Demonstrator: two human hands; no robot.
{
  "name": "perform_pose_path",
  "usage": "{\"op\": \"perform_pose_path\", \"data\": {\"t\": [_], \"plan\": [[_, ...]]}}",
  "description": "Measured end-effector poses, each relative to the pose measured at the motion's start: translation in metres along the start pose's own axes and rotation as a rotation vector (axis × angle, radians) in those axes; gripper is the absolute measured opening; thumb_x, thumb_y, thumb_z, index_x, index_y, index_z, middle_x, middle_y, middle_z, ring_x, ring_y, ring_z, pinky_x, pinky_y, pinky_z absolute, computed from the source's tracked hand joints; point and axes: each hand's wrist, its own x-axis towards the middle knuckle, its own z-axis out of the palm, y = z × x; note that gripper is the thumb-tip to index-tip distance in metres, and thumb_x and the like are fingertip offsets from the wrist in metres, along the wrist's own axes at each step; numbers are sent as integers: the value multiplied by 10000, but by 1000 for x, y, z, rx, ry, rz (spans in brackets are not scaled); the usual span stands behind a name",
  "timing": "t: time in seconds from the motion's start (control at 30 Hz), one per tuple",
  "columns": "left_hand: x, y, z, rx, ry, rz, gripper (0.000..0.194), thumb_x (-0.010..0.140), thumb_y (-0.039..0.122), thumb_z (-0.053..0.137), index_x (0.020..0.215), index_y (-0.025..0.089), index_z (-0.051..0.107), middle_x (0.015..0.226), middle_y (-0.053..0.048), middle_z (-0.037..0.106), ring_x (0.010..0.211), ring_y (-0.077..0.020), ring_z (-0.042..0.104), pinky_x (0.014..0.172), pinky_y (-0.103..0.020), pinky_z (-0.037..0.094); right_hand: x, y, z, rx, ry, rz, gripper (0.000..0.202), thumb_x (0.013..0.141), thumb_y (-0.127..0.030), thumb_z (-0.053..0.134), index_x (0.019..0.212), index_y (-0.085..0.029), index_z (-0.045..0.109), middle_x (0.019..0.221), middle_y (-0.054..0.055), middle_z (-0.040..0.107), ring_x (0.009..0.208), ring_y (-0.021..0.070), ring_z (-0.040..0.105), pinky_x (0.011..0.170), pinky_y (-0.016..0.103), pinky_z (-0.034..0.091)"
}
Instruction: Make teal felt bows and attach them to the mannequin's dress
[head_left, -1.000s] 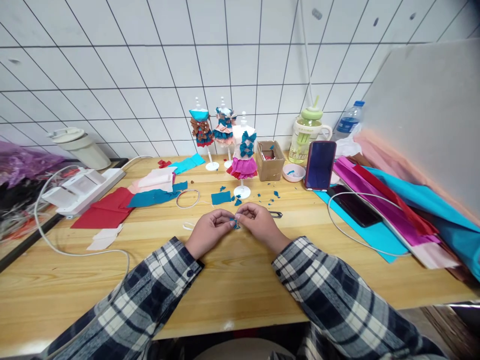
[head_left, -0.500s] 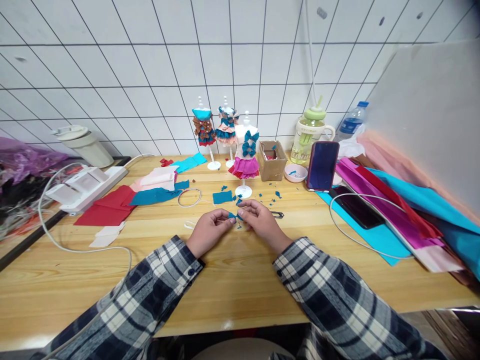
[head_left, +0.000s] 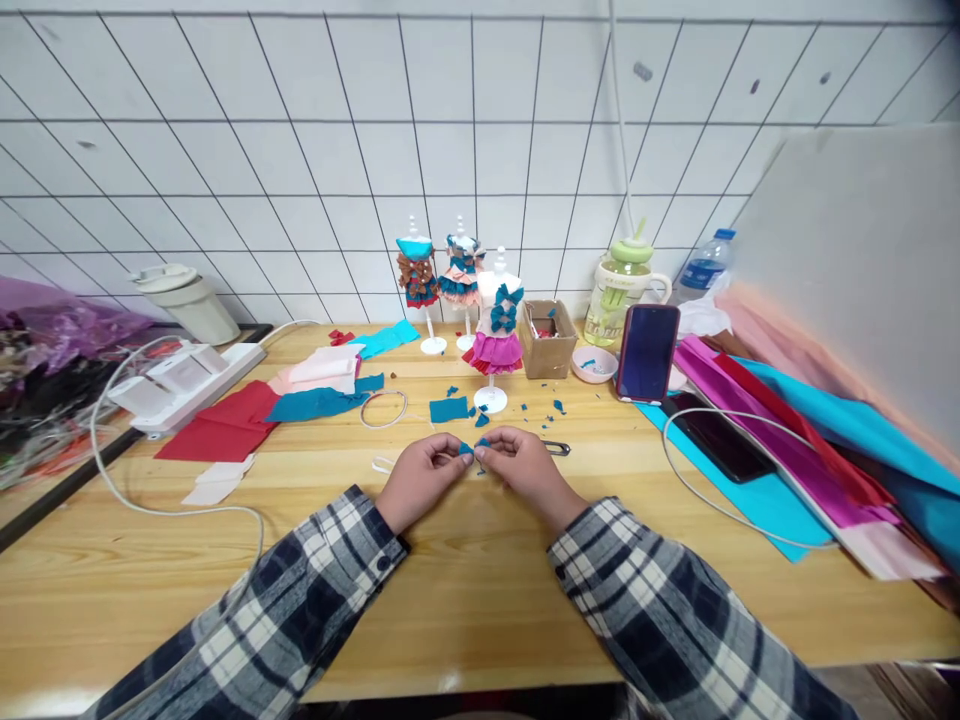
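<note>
The left hand [head_left: 421, 480] and right hand [head_left: 529, 475] are close together, fingertips pinching a small teal piece [head_left: 466, 450] just above the surface [head_left: 480, 620]. The piece appears light, soft and easily creased; opposite ends are the suitable grip points, under light pressure. Finger cover hides its full outline. Teal scraps [head_left: 482, 421] and the magenta-skirted dress form [head_left: 497, 351] limit travel on the far side; a dark tool [head_left: 567, 449] lies beside the right hand. Room extends toward the near edge.
</note>
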Motion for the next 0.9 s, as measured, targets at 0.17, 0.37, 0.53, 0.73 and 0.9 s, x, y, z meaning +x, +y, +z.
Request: {"op": "perform_pose_path", "data": {"t": [0.17,0.37,0.53,0.73,0.9], "plan": [[-1,0,0,77,36,45,214,749,386,615,759,173,624,705,-11,627,681,-156,566,657,-258,447,2,2,0,21,-6,-31,261,643,-346,719,798,-151,641,713,21,648,655,136,589,651,273,468],[-2,1,1,85,39,80,209,753,389,610,740,181,623,720,-20,636,711,-171,574,671,-271,455,0,2,0,-69,-53,-60,193,710,-334,659,793,-163,625,688,-1,616,632,127,555,626,267,443],[-3,5,1,84,58,82,194,739,372,623,719,180,620,721,-20,633,720,-169,566,693,-266,443,-2,-5,-2,-113,-101,-66,185,756,-336,605,835,-169,615,689,-12,597,590,111,521,584,251,427],[1,4,-10,-174,239,41,248,717,399,672,751,171,580,713,5,604,684,-142,544,685,-254,432,-3,-20,-32,-574,-35,-278,407,724,-386,694,1103,-249,639,918,15,633,714,133,550,668,275,424],[4,0,-12,-432,340,3,260,716,389,698,805,171,587,798,0,644,789,-144,583,779,-261,444,-9,-11,-21,-970,-162,-347,190,761,-336,684,933,-256,698,841,16,658,838,179,570,736,289,397]]}}
